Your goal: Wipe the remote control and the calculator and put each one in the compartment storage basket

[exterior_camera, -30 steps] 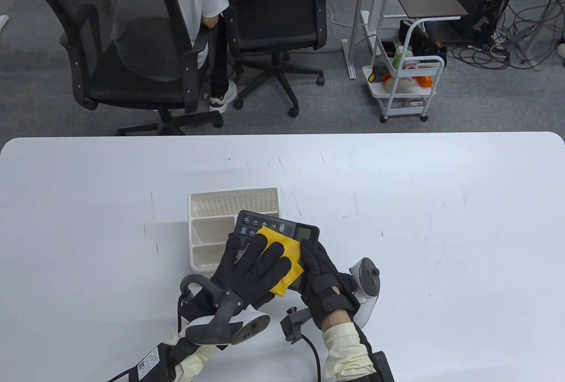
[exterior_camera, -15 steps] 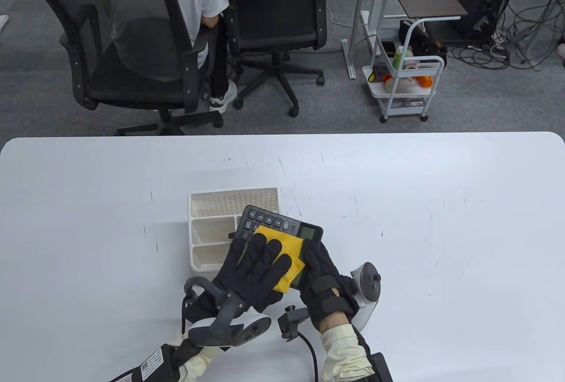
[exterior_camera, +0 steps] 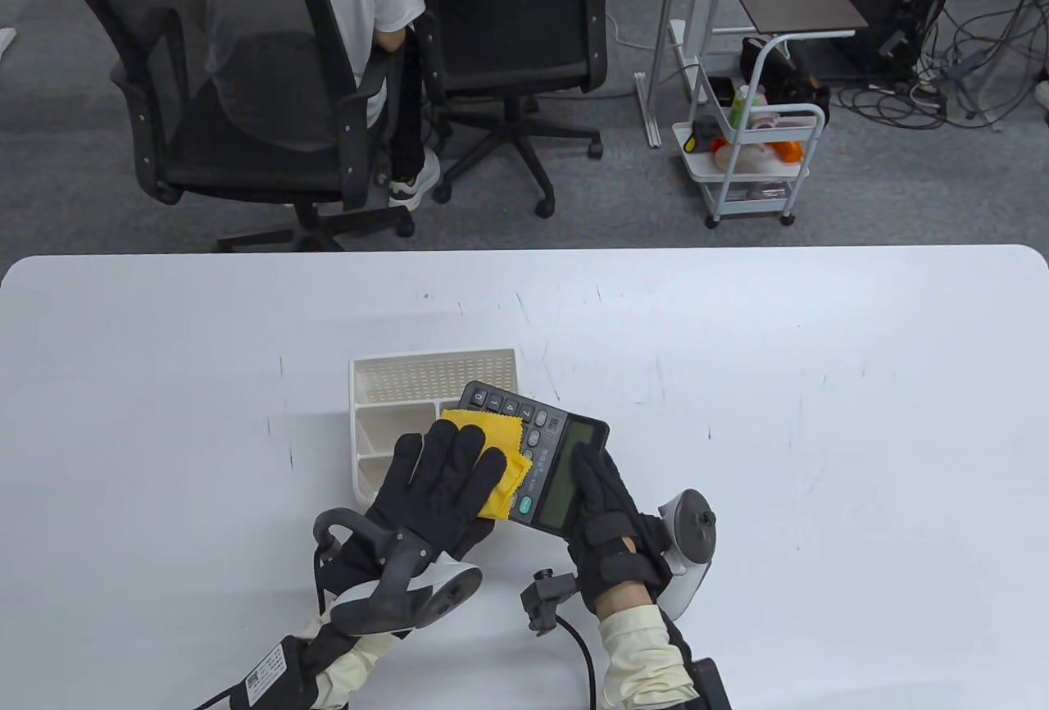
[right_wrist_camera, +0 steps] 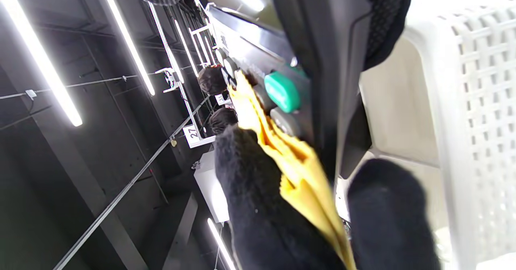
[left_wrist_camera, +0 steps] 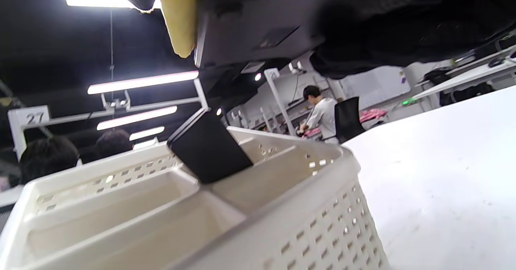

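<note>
moved: cloth (exterior_camera: 485, 452) slid left across the keypad since the earlier frames, display end now bare; calculator (exterior_camera: 547, 466) swung a bit clockwise
basket: white compartment storage basket (exterior_camera: 434, 376) near the counter's (exterior_camera: 819, 415) middle, slightly toward the front edge; perforated back wall, several open compartments
remote: dark slab standing tilted in a basket compartment (left_wrist_camera: 209, 146), left wrist view; likely the remote control, so that half looks done (judgement, buttons not visible)
left hand: left hand (exterior_camera: 438, 489) lies on the yellow cloth, fingers fairly straight, pressing it onto the keys; thumb looks tucked under the calculator edge in the right wrist view, so cloth may be pinched, hard to say
calculator: held off the counter, partly above the basket's right front corner, keypad up, not in any compartment
right hand: right hand (exterior_camera: 610, 530) grips the display end of the calculator, fingers on top, rest wrapped underneath
progress: wiping of calculator underway, keypad side; display side appears covered already
left to do: finish wipe, drop calculator into a free compartment, put cloth down
</note>
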### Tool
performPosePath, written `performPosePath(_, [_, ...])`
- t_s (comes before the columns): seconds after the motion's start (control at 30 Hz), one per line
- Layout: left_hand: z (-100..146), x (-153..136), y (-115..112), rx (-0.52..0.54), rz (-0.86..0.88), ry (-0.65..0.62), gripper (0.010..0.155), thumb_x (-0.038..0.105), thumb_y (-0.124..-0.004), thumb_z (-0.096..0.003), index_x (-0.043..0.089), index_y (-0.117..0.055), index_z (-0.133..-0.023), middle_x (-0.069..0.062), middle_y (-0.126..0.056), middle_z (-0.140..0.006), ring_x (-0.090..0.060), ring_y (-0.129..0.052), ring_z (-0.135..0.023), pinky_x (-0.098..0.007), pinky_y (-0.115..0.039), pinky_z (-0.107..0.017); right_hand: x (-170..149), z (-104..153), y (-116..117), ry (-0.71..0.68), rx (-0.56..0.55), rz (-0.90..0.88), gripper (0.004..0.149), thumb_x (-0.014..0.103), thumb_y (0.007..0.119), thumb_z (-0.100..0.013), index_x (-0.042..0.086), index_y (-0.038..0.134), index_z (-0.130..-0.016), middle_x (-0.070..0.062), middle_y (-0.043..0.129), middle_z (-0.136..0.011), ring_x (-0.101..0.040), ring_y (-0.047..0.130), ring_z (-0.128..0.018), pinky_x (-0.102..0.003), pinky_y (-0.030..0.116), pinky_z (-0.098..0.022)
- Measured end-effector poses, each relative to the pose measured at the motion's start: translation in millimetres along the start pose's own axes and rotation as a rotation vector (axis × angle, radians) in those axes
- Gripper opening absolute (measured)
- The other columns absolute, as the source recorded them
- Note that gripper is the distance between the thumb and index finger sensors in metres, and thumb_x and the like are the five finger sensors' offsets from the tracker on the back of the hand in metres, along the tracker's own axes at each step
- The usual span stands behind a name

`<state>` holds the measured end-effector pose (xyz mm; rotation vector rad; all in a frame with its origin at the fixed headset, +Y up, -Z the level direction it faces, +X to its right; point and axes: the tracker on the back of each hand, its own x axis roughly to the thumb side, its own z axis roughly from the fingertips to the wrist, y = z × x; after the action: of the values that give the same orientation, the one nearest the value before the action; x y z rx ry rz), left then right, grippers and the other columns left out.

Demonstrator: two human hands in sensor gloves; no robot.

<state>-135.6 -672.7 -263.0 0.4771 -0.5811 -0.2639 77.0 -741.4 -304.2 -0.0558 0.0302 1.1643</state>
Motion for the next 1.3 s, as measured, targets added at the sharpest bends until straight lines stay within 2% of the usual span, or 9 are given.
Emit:
performPosePath(0.13, [0,12,3,0.012,0.147,-0.107,0.058,0.054,-0.052,-0.0525,0.037,-0.050,-0.108,0.001,-0.055,-0.116,-0.030,-0.057,-0.110,-0.054,-0.057,-0.077,-3,0,0,0.006,0.006,0.000,0.069,0.037,0.056,-0.066,-0.008,0.031,-0.111,-0.030,0.065,-0.102,-0.040,0.085,-0.080,-0.052,0.081,-0.054])
performPosePath(0.23, [-1,18,3,0.017,0.125,-0.132,0.059,0.054,-0.051,-0.0525,0.036,-0.049,-0.108,0.001,-0.054,-0.116,-0.030,-0.055,-0.111,-0.055,-0.056,-0.077,-3,0,3,0.018,0.020,0.052,0.068,0.038,0.057,-0.066,-0.009,0.034,-0.111,-0.030,0.069,-0.100,-0.041,0.088,-0.077,-0.051,0.083,-0.051])
performPosePath(0.33, [0,14,4,0.034,0.074,-0.115,0.059,0.053,-0.051,-0.0525,0.036,-0.050,-0.108,0.000,-0.055,-0.116,-0.031,-0.058,-0.110,-0.054,-0.057,-0.077,1,-1,3,0.004,0.040,0.128,0.067,0.040,0.059,-0.065,-0.007,0.042,-0.110,-0.028,0.076,-0.095,-0.039,0.093,-0.070,-0.049,0.086,-0.046])
performPosePath(0.5, [1,3,1,-0.016,0.088,-0.018,0.060,0.052,-0.051,-0.0530,0.032,-0.048,-0.110,-0.004,-0.053,-0.117,-0.034,-0.056,-0.110,-0.056,-0.057,-0.076,3,2,-1,-0.007,-0.010,0.113,0.067,0.040,0.058,-0.065,-0.007,0.041,-0.111,-0.028,0.075,-0.097,-0.039,0.092,-0.071,-0.049,0.085,-0.047])
performPosePath(0.63, [0,9,1,-0.044,0.035,-0.003,0.062,0.052,-0.052,-0.0534,0.030,-0.045,-0.111,-0.007,-0.051,-0.117,-0.036,-0.055,-0.110,-0.056,-0.057,-0.076,3,3,-5,-0.015,-0.038,0.102,0.067,0.041,0.058,-0.065,-0.006,0.041,-0.111,-0.027,0.075,-0.097,-0.038,0.092,-0.072,-0.048,0.086,-0.048])
performPosePath(0.9, [1,27,5,0.006,0.084,-0.161,0.060,0.054,-0.049,-0.0525,0.034,-0.045,-0.109,-0.002,-0.050,-0.117,-0.032,-0.054,-0.111,-0.054,-0.056,-0.078,2,4,-8,-0.006,-0.057,0.088,0.068,0.041,0.058,-0.066,-0.006,0.041,-0.111,-0.027,0.075,-0.097,-0.037,0.092,-0.072,-0.048,0.086,-0.048])
performPosePath(1.03, [2,14,-2,-0.011,0.162,-0.100,0.060,0.054,-0.051,-0.0522,0.036,-0.047,-0.109,0.000,-0.050,-0.116,-0.031,-0.053,-0.111,-0.053,-0.055,-0.078,4,4,-9,-0.020,-0.074,0.123,0.068,0.041,0.058,-0.066,-0.006,0.041,-0.111,-0.027,0.075,-0.097,-0.037,0.092,-0.072,-0.048,0.086,-0.047])
performPosePath(1.17, [3,-2,-3,-0.043,0.097,-0.003,0.060,0.053,-0.052,-0.0532,0.033,-0.048,-0.109,-0.003,-0.053,-0.116,-0.032,-0.058,-0.109,-0.053,-0.057,-0.077,5,4,-13,-0.034,-0.100,0.108,0.068,0.041,0.058,-0.065,-0.006,0.040,-0.111,-0.027,0.075,-0.097,-0.037,0.092,-0.072,-0.048,0.086,-0.048])
performPosePath(1.3, [3,-7,-2,-0.030,0.184,0.031,0.059,0.051,-0.054,-0.0535,0.031,-0.051,-0.109,-0.004,-0.053,-0.115,-0.033,-0.056,-0.109,-0.053,-0.055,-0.077,5,5,-13,-0.030,-0.092,0.069,0.068,0.041,0.058,-0.066,-0.007,0.039,-0.111,-0.027,0.073,-0.098,-0.038,0.091,-0.073,-0.048,0.085,-0.049])
